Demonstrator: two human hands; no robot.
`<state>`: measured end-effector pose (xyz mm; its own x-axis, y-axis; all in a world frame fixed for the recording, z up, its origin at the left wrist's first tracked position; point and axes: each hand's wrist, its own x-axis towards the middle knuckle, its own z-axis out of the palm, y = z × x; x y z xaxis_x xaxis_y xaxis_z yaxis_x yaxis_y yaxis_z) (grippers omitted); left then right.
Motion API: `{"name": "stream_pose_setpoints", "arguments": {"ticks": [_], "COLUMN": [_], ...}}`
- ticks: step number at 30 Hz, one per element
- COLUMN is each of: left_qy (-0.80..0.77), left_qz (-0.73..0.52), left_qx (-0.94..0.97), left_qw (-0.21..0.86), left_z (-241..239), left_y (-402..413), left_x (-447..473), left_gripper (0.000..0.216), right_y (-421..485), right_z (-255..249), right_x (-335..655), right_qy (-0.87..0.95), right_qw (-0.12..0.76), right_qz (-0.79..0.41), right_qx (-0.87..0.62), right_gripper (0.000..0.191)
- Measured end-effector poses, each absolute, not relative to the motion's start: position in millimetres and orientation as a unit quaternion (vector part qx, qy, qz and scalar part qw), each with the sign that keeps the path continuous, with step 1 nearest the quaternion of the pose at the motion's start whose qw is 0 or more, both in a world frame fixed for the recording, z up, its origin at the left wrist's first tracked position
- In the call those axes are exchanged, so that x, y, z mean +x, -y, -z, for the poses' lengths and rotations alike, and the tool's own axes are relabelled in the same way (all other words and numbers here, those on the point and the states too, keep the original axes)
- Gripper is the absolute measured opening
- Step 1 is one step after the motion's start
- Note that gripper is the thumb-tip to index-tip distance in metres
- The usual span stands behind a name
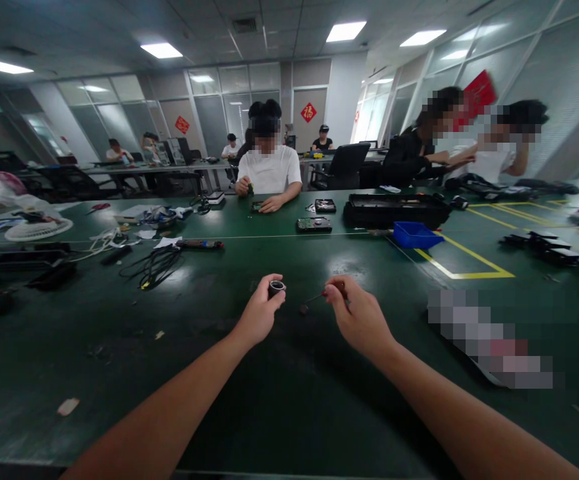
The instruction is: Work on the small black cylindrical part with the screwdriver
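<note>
My left hand (pixel 262 310) is closed around a small dark ring-shaped part (pixel 276 288), held upright at the fingertips above the green table (pixel 289 400). My right hand (pixel 357 313) pinches a thin tool with a reddish handle (pixel 319 295); its tip points left toward a small dark piece (pixel 303 309) lying on the table between my hands. Both forearms reach in from the bottom edge.
Across the table a person in a white shirt (pixel 271 170) works on small parts. A blue bin (pixel 413 235), a long black tray (pixel 394 210), circuit boards (pixel 314 225), black cables (pixel 154 265) and yellow floor-tape lines (pixel 462 260) lie beyond. More people sit at the right and left.
</note>
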<state>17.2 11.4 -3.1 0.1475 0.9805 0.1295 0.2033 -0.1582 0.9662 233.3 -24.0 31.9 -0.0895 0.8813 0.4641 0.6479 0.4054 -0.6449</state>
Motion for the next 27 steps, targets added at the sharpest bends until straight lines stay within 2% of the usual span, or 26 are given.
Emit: {"name": "stream_pose_setpoints", "arguments": {"ticks": [11,17,22,27], "left_qy": [-0.5,-0.489,-0.481,-0.483], "left_qz": [-0.239,-0.13,-0.088,-0.141], "left_qx": [0.792,0.846,0.86,0.844], "left_qw": [0.256,0.169,0.143,0.183], "left_z": [-20,-11,-10,-11], "left_y": [-7,-20,-26,-31], "left_x": [26,37,43,34], "left_gripper": [0.023,0.035,0.023,0.022], "right_y": [27,26,27,27], "right_z": [-35,-36,-39,-39], "right_x": [233,234,233,233], "right_qy": [0.725,0.723,0.721,0.724], "right_qw": [0.434,0.439,0.439,0.44], "right_qz": [-0.127,-0.115,-0.111,-0.111], "right_qx": [-0.52,-0.52,-0.524,-0.519], "right_gripper": [0.017,0.017,0.017,0.017]}}
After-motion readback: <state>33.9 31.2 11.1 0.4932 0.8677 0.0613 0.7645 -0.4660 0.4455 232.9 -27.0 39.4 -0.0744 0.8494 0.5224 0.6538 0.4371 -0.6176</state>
